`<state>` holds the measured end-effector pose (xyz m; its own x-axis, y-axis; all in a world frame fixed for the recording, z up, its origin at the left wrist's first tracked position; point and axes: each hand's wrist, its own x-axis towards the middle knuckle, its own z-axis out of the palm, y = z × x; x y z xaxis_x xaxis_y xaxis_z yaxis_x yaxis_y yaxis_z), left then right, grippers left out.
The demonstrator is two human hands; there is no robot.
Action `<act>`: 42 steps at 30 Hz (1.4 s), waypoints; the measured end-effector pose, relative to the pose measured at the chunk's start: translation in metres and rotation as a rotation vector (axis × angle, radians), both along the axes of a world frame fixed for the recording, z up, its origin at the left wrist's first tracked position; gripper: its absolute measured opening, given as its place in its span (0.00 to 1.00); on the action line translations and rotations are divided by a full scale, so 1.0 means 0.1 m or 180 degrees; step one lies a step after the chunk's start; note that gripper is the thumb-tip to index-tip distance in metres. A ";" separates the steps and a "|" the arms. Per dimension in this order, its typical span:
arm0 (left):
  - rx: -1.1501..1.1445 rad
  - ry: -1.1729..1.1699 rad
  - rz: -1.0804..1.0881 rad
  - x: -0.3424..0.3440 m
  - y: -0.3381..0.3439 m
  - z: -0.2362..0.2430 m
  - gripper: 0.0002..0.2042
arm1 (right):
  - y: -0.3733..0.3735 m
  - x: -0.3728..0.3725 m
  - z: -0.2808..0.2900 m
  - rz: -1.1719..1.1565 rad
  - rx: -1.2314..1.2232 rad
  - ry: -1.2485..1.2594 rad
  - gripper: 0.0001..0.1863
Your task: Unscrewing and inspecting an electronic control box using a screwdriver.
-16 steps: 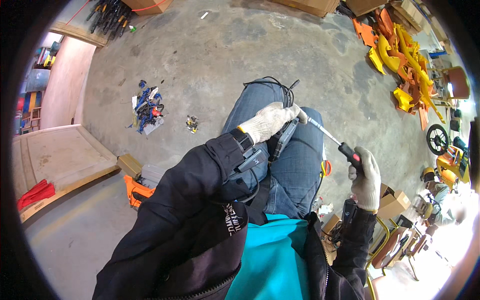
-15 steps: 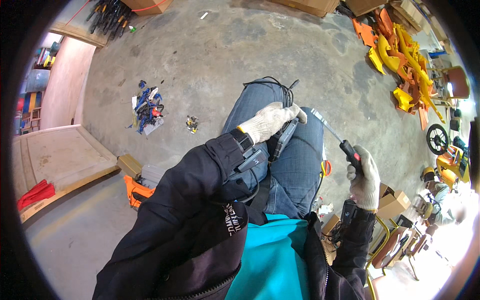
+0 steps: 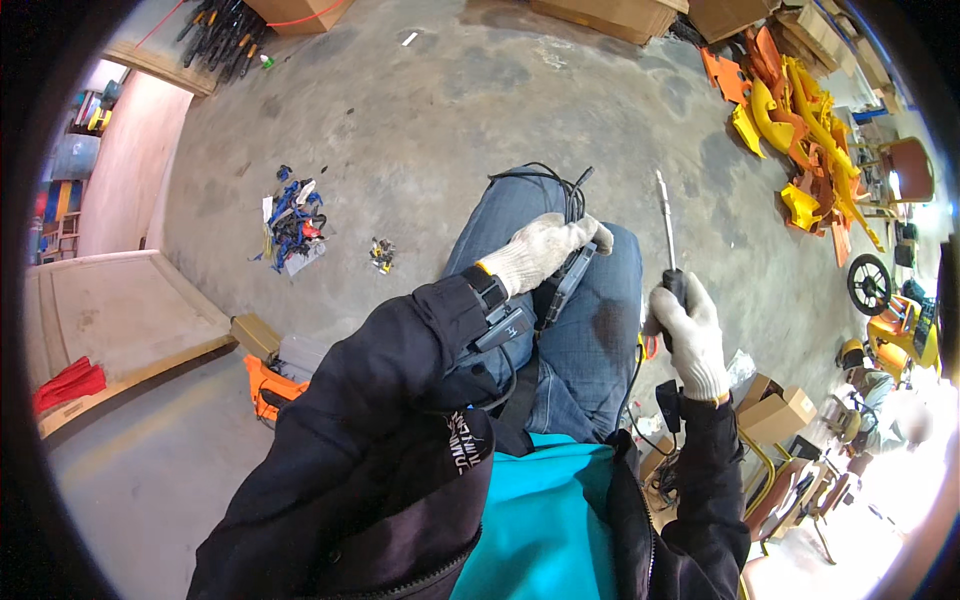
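Observation:
My left hand [image 3: 540, 250], in a white knitted glove, is closed on a bundled black cable [image 3: 575, 200] and the upper end of a flat dark-grey box [image 3: 570, 285] above my lap. The cable loops over the top of my left knee. Out to the right, my right hand [image 3: 692, 335], gloved too, grips the black handle of a screwdriver [image 3: 668, 230]. Its long thin metal shaft points up and away, apart from the box. The fingers hide part of the handle.
A heap of cable scraps [image 3: 292, 225] and a small pile of metal bits [image 3: 382, 254] lie on the concrete floor. At the far right are yellow and orange plastic parts [image 3: 795, 125]. A wooden panel [image 3: 120, 310] stands left; an open cardboard box [image 3: 775, 408] sits right.
My right hand has moved left and up with the screwdriver, whose shaft has swung from leaning left to nearly upright. My left hand stays on the cable and box.

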<state>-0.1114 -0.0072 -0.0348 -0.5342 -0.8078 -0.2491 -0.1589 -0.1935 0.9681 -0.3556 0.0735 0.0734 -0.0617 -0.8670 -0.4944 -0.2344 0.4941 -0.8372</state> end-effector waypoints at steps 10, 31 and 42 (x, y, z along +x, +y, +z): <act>-0.0284 -0.0081 0.0036 -0.07 0.04 0.06 0.23 | -0.40 0.59 -0.16 0.0157 0.0349 -0.0040 0.23; 0.0215 -0.0040 0.0041 -0.09 0.04 0.02 0.24 | -0.58 0.61 -0.73 -0.0265 0.0983 -0.0550 0.15; -0.0014 0.0317 0.0002 -0.07 0.05 0.10 0.22 | -0.61 0.65 -0.47 -0.0264 0.0883 -0.0617 0.13</act>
<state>-0.1183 -0.0020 -0.0249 -0.5556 -0.8092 -0.1912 -0.0617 -0.1892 0.9800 -0.2907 0.0129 0.0264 -0.0083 -0.6939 -0.7201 -0.0335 0.7199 -0.6933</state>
